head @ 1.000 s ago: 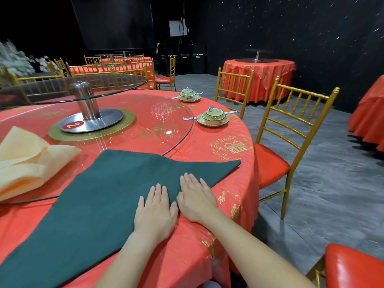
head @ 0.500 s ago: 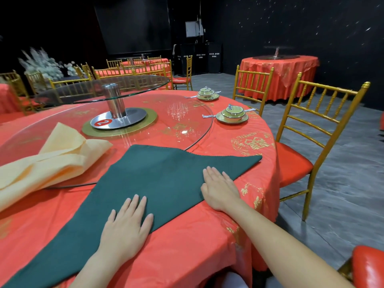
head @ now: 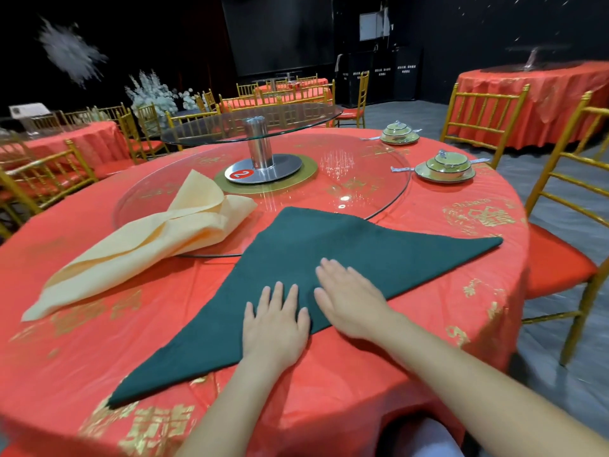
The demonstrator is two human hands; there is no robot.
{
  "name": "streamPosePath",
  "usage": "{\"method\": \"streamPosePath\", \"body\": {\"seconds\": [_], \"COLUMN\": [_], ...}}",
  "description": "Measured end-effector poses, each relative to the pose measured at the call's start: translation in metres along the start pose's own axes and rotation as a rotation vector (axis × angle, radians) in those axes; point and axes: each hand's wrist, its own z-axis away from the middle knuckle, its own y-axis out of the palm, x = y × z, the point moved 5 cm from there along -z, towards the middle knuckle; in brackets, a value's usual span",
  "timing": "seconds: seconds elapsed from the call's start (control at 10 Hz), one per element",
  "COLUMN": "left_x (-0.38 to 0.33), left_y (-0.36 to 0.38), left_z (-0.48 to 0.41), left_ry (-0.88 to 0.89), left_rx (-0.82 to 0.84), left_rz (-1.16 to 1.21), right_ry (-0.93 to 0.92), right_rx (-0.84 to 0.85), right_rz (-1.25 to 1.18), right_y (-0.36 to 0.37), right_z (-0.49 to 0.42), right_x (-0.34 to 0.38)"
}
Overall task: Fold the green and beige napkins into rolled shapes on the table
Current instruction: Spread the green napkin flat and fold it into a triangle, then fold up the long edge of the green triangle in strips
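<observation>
- Green napkin (head: pixel 329 268): folded into a triangle, flat on the red-clothed table (head: pixel 461 291) toward its near edge. Far point lapping over the rim of the glass turntable (head: pixel 369 179), right point close to the table's right edge.
- Left hand (head: pixel 275 328): flat, fingers straight, clasping nothing, pressed down over the napkin's near edge.
- Right hand (head: pixel 349 298): just beside the left, likewise flat and unclenched, resting on the green cloth. Slightly blurred.
- Beige napkin (head: pixel 148 245): loosely bunched, left of the green one and apart from it. Far end on the turntable, near end trailing toward the table's left edge.
- Nearer lidded bowl (head: pixel 445 164) and farther lidded bowl (head: pixel 398 133): each on a saucer by the far right edge. Lids on, contents hidden.
</observation>
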Motion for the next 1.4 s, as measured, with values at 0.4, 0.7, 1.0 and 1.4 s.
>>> {"method": "streamPosePath", "body": {"seconds": [0.4, 0.7, 1.0, 1.4], "left_x": [0.013, 0.096, 0.144, 0.184], "left_y": [-0.004, -0.012, -0.020, -0.034], "left_z": [0.003, 0.023, 0.039, 0.061], "left_ry": [0.078, -0.068, -0.095, -0.192], "left_rx": [0.038, 0.029, 0.011, -0.162], "left_rz": [0.020, -0.014, 0.052, -0.026], "right_ry": [0.029, 0.036, 0.040, 0.036], "right_rx": [0.075, 0.094, 0.097, 0.076], "right_rz": [0.013, 0.014, 0.002, -0.050], "right_y": [0.034, 0.033, 0.032, 0.035], "right_z": [-0.006, -0.004, -0.003, -0.002], "right_x": [0.007, 0.008, 0.008, 0.007]}}
